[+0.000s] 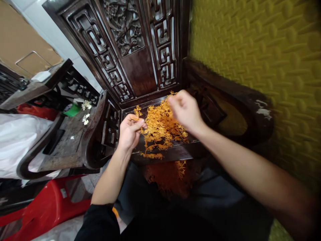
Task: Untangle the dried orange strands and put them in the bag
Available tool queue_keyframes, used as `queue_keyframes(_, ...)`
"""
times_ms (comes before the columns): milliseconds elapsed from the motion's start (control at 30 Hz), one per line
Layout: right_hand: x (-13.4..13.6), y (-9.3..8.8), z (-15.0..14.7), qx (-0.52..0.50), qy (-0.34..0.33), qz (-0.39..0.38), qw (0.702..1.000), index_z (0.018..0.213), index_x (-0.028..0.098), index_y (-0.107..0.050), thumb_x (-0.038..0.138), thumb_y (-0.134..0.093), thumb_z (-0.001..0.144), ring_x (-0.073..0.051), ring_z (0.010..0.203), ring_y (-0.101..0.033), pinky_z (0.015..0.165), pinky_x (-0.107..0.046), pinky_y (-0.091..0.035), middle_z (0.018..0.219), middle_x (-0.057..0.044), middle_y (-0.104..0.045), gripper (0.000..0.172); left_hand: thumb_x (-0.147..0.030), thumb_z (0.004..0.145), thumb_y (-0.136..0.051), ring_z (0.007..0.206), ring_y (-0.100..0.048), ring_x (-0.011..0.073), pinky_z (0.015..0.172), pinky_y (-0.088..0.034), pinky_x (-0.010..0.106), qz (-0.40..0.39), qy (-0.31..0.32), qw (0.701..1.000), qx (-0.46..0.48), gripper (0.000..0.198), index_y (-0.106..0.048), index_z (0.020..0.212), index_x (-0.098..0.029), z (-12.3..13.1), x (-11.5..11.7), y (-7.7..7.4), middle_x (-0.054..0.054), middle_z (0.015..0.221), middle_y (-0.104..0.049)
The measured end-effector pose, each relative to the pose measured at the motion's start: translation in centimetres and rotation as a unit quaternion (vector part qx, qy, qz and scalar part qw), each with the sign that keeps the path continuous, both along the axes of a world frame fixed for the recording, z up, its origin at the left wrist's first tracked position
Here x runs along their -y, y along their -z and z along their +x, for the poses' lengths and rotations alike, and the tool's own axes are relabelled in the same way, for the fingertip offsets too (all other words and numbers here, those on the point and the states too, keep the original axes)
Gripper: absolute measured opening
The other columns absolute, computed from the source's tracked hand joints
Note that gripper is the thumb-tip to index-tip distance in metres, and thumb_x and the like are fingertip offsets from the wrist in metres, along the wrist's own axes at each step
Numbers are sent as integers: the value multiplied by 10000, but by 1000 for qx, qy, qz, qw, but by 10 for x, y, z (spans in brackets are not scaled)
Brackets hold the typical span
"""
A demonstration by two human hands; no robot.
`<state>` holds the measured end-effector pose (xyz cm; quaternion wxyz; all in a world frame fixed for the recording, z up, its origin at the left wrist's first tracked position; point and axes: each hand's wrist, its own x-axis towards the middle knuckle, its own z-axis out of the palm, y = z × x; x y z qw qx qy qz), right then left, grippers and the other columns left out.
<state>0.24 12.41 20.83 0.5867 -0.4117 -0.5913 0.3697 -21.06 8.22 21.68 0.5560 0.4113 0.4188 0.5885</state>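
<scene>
A heap of orange, finely branched plastic-looking flower sprigs [160, 125] lies on the dark wooden chair seat [175, 154]. At its left side my left hand [128, 131] is closed in a pinch on an orange sprig [137, 111], whose frilly tip sticks up above the fingers. My right hand [187, 112] is over the right part of the heap, slightly blurred, with thumb and fingers drawn together. What its fingertips hold, if anything, cannot be made out.
Behind the seat rises a carved wooden backrest [140, 73]. A yellow textured wall [250, 43] borders the right. More orange pieces [182, 167] lie below the seat edge. On the left are another wooden chair [65, 147], white plastic bags [22, 144] and a red stool [50, 204].
</scene>
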Motion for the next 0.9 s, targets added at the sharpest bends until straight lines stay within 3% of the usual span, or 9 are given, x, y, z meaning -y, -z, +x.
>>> queue_keyframes(67, -10, 0, 14, -84, 8, -64, 994, 787, 234, -475, 429, -538, 962, -113, 485, -446, 465, -279, -335, 653, 4, -562, 270, -151, 678, -847, 611, -607, 87, 633, -511, 250, -9, -27, 999, 26, 357, -525, 825, -192, -8, -3, -2, -45, 708, -611)
queue_keyframes(167, -7, 1, 18, -61, -75, -136, 986, 913, 208, -563, 313, -543, 928, -128, 498, -530, 439, -288, -360, 790, -46, -663, 108, -121, 730, -794, 710, -611, 84, 688, -514, 241, -17, -28, 997, 69, 297, -542, 867, -197, -10, -7, -3, -30, 808, -615)
queue_keyframes(267, 12, 4, -4, 74, -133, -61, 986, 1070, 187, -650, 255, -522, 931, -159, 649, -602, 576, -334, -458, 913, -69, -689, 200, -148, 778, -771, 758, -599, 83, 768, -520, 256, -11, -19, 997, 74, 254, -545, 879, -204, -1, -9, -2, -23, 870, -612)
queue_keyframes(367, 25, 9, -28, 214, -167, 51, 961, 1146, 194, -687, 338, -588, 938, -204, 840, -605, 775, -377, -473, 961, -74, -663, 272, -150, 798, -761, 743, -584, 80, 752, -506, 239, -19, -12, 996, 81, 233, -546, 869, -201, 8, -8, -1, -22, 843, -604)
queue_keyframes(533, 18, 16, -30, 221, -123, 53, 966, 839, 174, -606, 319, -541, 983, -170, 759, -549, 730, -327, -404, 841, -51, -630, 215, -10, 834, -651, 674, -579, 59, 577, -420, 169, -81, -52, 980, 174, 172, -578, 848, -164, -3, -7, -8, -4, 787, -610)
queue_keyframes(633, 14, 13, -21, 192, -62, 20, 979, 876, 170, -601, 370, -608, 949, -135, 642, -473, 657, -301, -358, 730, -4, -571, 213, 22, 861, -599, 630, -564, 38, 494, -332, 144, -90, -84, 965, 233, 164, -586, 831, -139, -14, -8, -14, 1, 746, -601)
queue_keyframes(733, 20, 10, -28, 214, -132, 10, 968, 1048, 181, -646, 449, -718, 867, -123, 608, -443, 625, -284, -334, 676, 40, -518, 331, 13, 877, -590, 642, -575, 44, 514, -351, 147, -95, -61, 959, 259, 147, -596, 840, -129, -12, -6, -16, 4, 747, -600)
queue_keyframes(800, 25, 10, -37, 216, -187, 49, 957, 951, 184, -659, 427, -656, 921, -126, 649, -477, 651, -286, -351, 691, 26, -539, 244, 12, 871, -598, 646, -578, 57, 522, -364, 157, -101, -47, 962, 249, 148, -602, 843, -133, -7, -3, -15, 4, 743, -597)
queue_keyframes(900, 21, 8, -35, 146, -124, 76, 978, 757, 178, -590, 379, -538, 987, -128, 675, -506, 662, -292, -374, 710, -7, -574, 311, 27, 863, -577, 621, -552, 57, 488, -337, 147, -106, -37, 962, 249, 163, -599, 831, -131, -9, 0, -15, 7, 712, -570)
